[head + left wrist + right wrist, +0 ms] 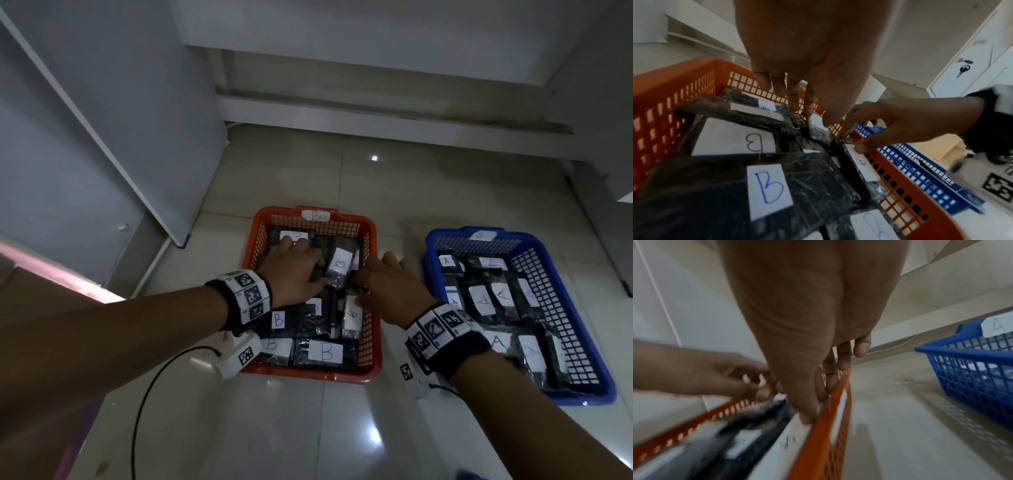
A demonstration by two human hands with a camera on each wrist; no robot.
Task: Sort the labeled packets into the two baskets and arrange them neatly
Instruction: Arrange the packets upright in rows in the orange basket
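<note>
Both hands are down in the orange basket [371, 274]. The left hand [296, 270] lies over the dark packets near the basket's middle, fingers reaching forward and bent at the tips onto a packet; its thumb side meets a narrow packet marked B [339, 265] that stands tilted up above the others. Whether the fingers actually close round it I cannot tell, since the hand itself covers the contact. The right hand [394, 286] comes in from the right rim, and the left wrist view shows its thumb and forefinger pinching the crinkled plastic edge of a packet [838, 142] just inside the wall. Which packet that edge belongs to is hard to make out; the right wrist view is smeared with blur there.

The orange basket, tagged B on its far rim, holds dark wrapped packets with white B labels, laid roughly in rows, some overlapping. Just to its right stands the blue basket [561, 308], tagged with a faint A, filled with similar packets labelled A; the right forearm hides its near left corner.

Both baskets sit on a glossy pale tiled floor [342, 428] beside a grey cabinet [102, 137], with a white ledge along the far wall.
</note>
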